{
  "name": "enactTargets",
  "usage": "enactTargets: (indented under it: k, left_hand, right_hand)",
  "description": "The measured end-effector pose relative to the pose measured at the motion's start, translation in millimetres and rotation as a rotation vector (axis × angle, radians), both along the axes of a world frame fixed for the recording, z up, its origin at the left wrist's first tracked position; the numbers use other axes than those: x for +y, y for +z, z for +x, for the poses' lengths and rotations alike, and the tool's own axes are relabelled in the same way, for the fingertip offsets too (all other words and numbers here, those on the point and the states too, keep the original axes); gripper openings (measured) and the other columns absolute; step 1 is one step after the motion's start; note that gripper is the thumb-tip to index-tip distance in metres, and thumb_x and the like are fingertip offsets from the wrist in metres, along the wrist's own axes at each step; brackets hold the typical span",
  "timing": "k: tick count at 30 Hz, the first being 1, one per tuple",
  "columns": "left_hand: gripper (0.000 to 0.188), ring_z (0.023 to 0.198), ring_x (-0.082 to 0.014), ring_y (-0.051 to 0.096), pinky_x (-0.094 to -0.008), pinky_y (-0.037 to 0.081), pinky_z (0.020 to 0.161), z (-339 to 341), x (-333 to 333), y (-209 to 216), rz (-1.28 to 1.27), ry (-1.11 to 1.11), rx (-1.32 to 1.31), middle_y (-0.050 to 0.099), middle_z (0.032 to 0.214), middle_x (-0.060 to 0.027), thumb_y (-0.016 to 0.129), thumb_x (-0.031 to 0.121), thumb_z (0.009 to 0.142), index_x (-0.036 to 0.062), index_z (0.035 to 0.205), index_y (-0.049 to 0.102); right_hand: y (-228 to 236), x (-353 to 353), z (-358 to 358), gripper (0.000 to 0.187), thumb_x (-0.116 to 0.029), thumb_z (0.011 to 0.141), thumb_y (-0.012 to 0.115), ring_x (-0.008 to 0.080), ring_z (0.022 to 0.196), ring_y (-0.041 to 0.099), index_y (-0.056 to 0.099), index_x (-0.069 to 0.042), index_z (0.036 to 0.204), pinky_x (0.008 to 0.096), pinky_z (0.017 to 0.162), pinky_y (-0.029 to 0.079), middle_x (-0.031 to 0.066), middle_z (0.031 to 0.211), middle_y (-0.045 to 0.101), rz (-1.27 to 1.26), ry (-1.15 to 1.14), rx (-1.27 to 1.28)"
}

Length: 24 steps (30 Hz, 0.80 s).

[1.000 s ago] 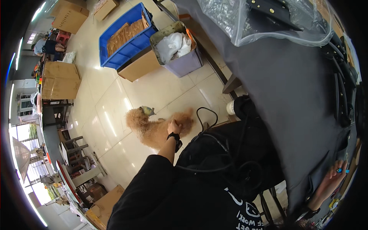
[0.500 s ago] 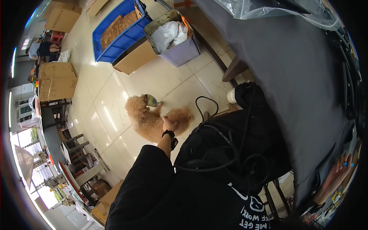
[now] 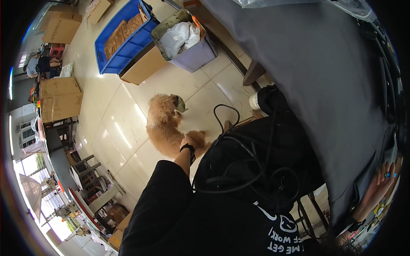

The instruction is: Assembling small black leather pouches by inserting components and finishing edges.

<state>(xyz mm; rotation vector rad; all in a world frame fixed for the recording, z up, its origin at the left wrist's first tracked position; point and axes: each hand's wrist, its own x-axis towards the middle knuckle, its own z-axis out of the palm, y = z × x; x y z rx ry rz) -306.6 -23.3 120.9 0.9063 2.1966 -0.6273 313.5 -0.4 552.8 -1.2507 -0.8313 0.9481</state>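
A curly light-brown dog (image 3: pixel 164 123) stands on the tiled floor, its body bent in a curve. At its muzzle is a rounded, greenish patterned thing (image 3: pixel 179 103) that I cannot identify; whether it is worn or held in the mouth does not show. My left hand (image 3: pixel 186 141), with a black band on the wrist, reaches down and touches the dog's back near its hindquarters. Its fingers are mostly hidden against the fur. Far to the right, my right hand (image 3: pixel 385 176) rests at the grey-covered table's edge, fingers stretched out, with something blue on them.
Beside me on the right spreads a table under dark grey cloth (image 3: pixel 337 94). A blue crate (image 3: pixel 121 64) of brown pieces and a bin (image 3: pixel 194 59) with white plastic bags stand ahead. A black cable (image 3: pixel 215 115) loops over my lap. Cardboard boxes (image 3: pixel 62 100) and workbenches line the left.
The dog has turned, its head shifting right and its rear curling in. My left hand stays on its back, its fingers now less visible. The view has shifted slightly.
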Motion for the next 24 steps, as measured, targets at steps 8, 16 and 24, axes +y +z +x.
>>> enactTargets:
  k: [8, 16, 24]
  left_hand:
    - [0.078, 0.106, -0.0234, 0.052, -0.0401, 0.047, 0.082, 38, 89, -61, 0.278, 1.040, -0.840, 0.044, 0.126, -0.0114, 0.050, 0.062, 0.084, 0.0097, 0.139, 0.032]
    - [0.072, 0.124, -0.0271, 0.043, -0.0429, 0.034, 0.103, 119, 139, -74, 0.205, 0.732, -0.990, 0.043, 0.134, -0.0153, 0.061, 0.047, 0.083, 0.0028, 0.135, 0.037]
    - [0.046, 0.081, -0.0218, 0.064, -0.0294, 0.053, 0.071, 125, 135, -73, 0.551, 0.615, -0.806, 0.066, 0.092, -0.0139, 0.076, 0.009, 0.072, -0.0087, 0.111, 0.059]
  right_hand:
    - [3, 2, 5, 0.022, -0.014, 0.101, 0.031, 0.0066, 0.059, 0.030, 0.039, 0.002, 0.113, 0.0218, 0.053, 0.035, 0.0025, 0.085, 0.034, -0.008, -0.021, -0.026]
    - [4, -9, 29, 0.023, -0.017, 0.101, 0.035, 0.0063, 0.061, 0.032, 0.042, 0.003, 0.111, 0.0197, 0.057, 0.034, 0.0018, 0.082, 0.034, -0.065, -0.053, -0.029]
    - [5, -18, 46, 0.028, -0.018, 0.101, 0.036, 0.0064, 0.062, 0.031, 0.042, 0.005, 0.115, 0.0214, 0.062, 0.034, 0.0016, 0.082, 0.034, -0.105, -0.099, -0.130]
